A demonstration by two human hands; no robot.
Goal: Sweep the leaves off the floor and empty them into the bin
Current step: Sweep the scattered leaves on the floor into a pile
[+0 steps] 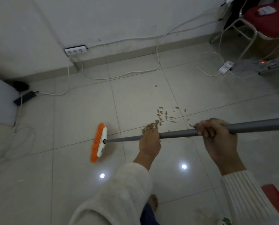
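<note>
Looking down from the head, we see both hands wrapped round the grey broom handle point(176, 134): the left hand point(150, 142) low, nearer the orange broom head point(98, 142), to steer it, the right hand point(216, 135) higher up to drive the stroke. The leaves point(158, 120) lie scattered on the tiled floor point(80, 111) just beyond the handle, between the two hands. The broom head sits well to their left, so we judge it is placed to gather them. We see no bin; white cables point(119, 74) trail near the wall.
</note>
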